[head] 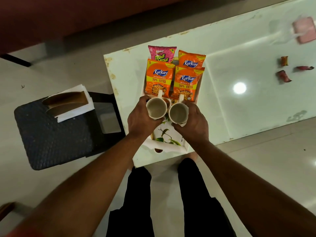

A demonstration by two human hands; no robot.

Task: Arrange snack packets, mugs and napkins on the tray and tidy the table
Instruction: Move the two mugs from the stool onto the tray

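A white tray with a leaf print lies on the near left end of the white table. Three orange Kurkure packets and a pink Bingo packet fill the tray's far half. My left hand grips a cream mug round its body. My right hand grips a second cream mug beside it. Both mugs are upright over the tray's middle, handles pointing away from me. Whether they touch the tray I cannot tell. White napkins lie on a dark stool at the left.
The dark woven stool stands left of the table, with a brown holder on the napkins. Three small crumpled wrappers lie on the table's right part. A pink object sits at the far right. My legs are below the tray.
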